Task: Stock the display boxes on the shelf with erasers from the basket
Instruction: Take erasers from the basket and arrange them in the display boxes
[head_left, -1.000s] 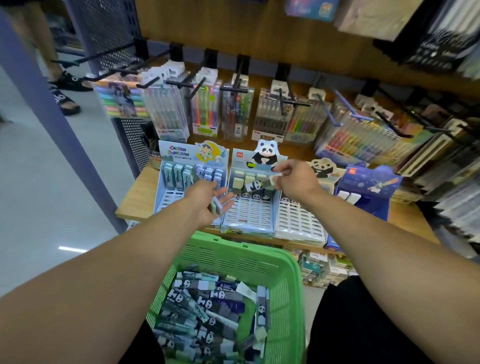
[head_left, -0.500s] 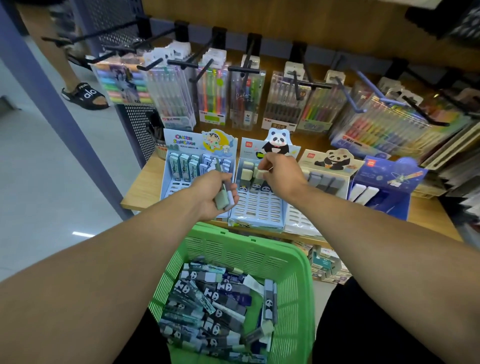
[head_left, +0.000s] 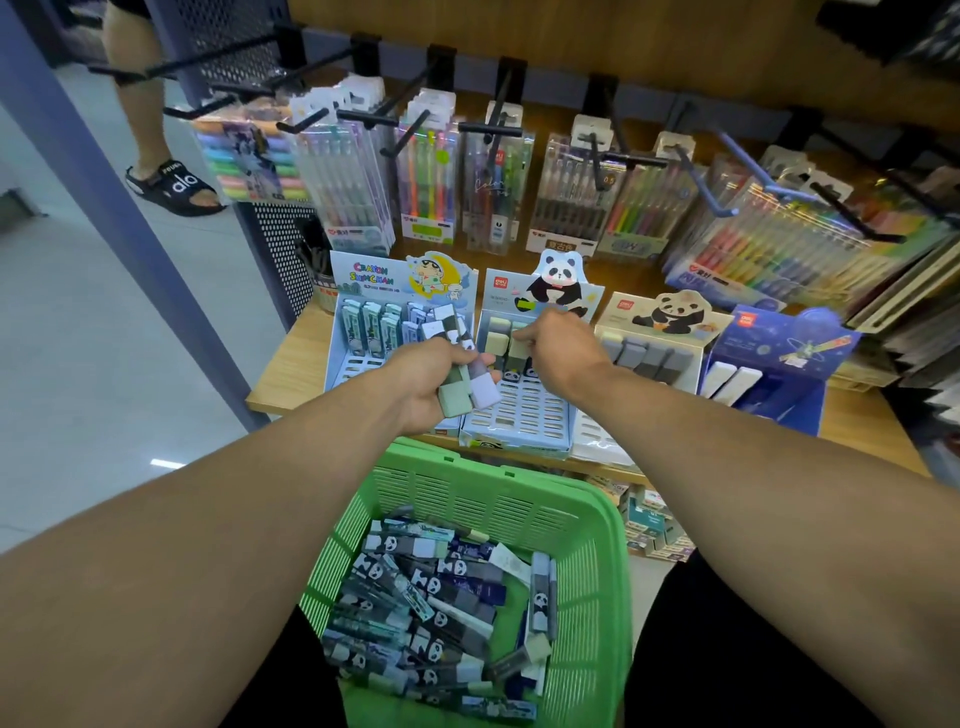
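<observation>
wooden shelf (head_left: 291, 364): right hand (head_left: 558, 345) pinches an eraser (head_left: 518, 347) into the panda box (head_left: 524, 410); left hand (head_left: 431, 382) grips spares (head_left: 467, 389) that may slip; more fill the near basket (head_left: 597, 545).

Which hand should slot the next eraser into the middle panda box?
Right. The right hand is already over the panda box, fingers at an eraser in its back rows. The left hand grips a spare bunch of erasers, so it feeds.

Peg hooks (head_left: 395, 122) (pen packs (head_left: 431, 182)) overhanging display boxes (head_left: 524, 410)
</observation>
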